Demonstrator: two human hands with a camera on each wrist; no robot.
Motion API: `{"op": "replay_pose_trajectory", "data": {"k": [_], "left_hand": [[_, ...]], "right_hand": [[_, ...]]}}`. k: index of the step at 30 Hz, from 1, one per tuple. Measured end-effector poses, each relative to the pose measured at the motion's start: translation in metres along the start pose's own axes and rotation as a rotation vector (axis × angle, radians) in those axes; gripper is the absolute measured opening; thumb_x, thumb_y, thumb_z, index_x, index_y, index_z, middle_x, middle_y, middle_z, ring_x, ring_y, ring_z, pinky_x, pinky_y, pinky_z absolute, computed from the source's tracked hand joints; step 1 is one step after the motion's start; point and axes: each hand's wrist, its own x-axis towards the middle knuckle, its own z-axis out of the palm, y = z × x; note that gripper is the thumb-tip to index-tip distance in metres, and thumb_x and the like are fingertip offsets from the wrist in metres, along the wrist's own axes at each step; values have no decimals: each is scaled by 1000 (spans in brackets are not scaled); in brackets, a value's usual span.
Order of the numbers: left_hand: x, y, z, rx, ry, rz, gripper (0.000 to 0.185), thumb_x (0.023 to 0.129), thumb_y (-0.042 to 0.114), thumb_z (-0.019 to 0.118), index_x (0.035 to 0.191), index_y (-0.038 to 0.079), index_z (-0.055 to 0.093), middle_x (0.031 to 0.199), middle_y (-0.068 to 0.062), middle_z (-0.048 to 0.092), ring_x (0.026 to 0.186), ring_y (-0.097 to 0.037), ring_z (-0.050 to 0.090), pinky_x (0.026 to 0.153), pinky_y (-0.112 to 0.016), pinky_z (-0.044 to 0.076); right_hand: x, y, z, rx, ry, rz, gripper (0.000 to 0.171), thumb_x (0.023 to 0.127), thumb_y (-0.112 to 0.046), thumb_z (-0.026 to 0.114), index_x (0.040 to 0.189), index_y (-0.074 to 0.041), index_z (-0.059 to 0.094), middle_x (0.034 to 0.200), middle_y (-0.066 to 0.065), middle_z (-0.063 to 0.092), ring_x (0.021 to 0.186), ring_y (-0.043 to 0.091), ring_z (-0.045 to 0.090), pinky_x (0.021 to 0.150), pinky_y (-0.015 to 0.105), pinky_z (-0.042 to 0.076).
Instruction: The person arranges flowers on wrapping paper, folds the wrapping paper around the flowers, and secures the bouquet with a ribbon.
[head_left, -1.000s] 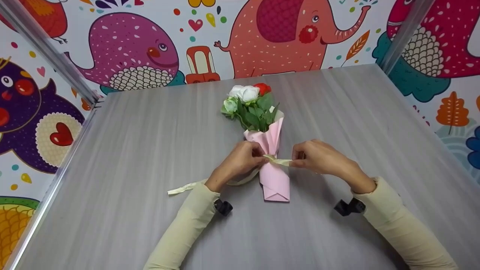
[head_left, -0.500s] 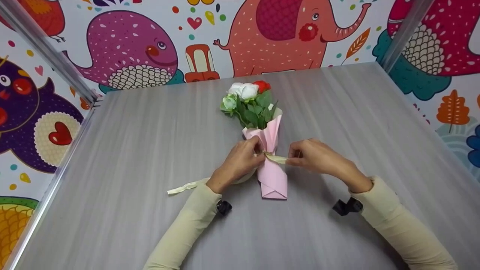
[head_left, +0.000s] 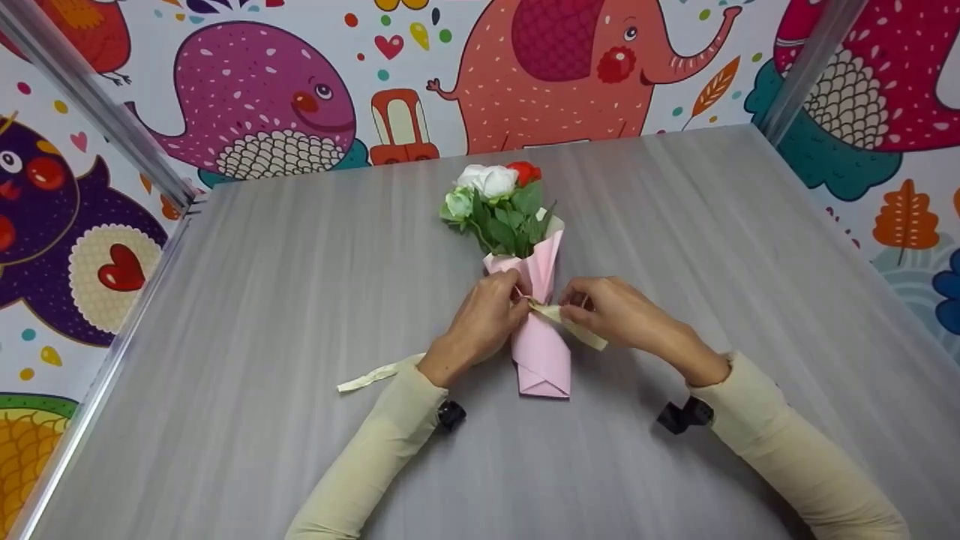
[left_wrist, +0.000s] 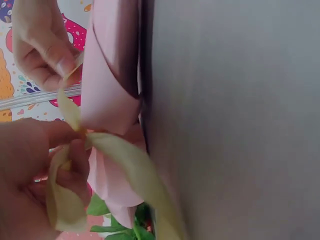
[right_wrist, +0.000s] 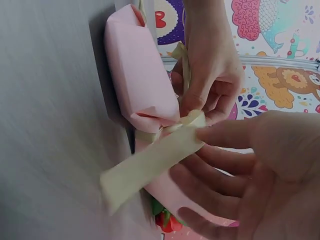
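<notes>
Together, both hands' curled fingers (head_left: 517,298) pinch the ribbon (head_left: 556,315) around the bouquet (head_left: 538,322).

A grey wood-grain bench (head_left: 300,300) filled most of the head view. Behind and beside it stood a wall (head_left: 420,67) covered in bright cartoon animals: a purple whale (head_left: 262,97), a salmon-pink elephant (head_left: 570,67) and a small red car (head_left: 401,127) between them. Two slanted metal rails (head_left: 97,105) ran down to the bench's far corners, one at each side.
</notes>
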Motion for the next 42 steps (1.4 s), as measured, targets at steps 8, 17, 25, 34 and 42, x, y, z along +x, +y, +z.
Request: {"op": "replay_pose_trajectory", "data": {"k": [8,17,25,34,42], "left_hand": [[0,0,-4,32,-51,57,6,91,8,60,92,9,54,85,-3,52,77,-14,51,63,-25,41],[2,-3,-5,125,-33,115,10,94,5,58,104,3,57,97,-11,60,85,-20,59,72,-35,54],[0,-9,-7,129,-10,202,4,98,5,56,101,3,57,97,-12,61,86,-22,64,73,-36,56],[-1,-10,-8,116,-71,164,8,102,8,53,108,4,53,103,-13,57,90,-24,62,78,-39,56],[1,-14,-9,63,-92,158,6,101,7,54,106,4,53,102,-13,57,93,-26,59,82,-42,53]], "right_hand": [[15,-3,6,216,70,-23,22,96,-4,58,111,-3,74,92,14,75,79,18,65,71,28,50],[33,-1,16,277,19,-44,23,94,-1,59,110,-2,76,98,16,76,76,10,64,67,19,50],[44,0,17,396,-48,43,20,96,-9,64,109,-1,76,77,7,73,63,5,57,56,17,43],[49,10,21,515,-148,79,17,96,-7,65,103,8,71,69,-5,67,62,4,60,59,19,49],[49,9,27,569,-173,125,13,101,-4,54,96,6,62,71,-5,61,66,4,60,64,18,50]]}}
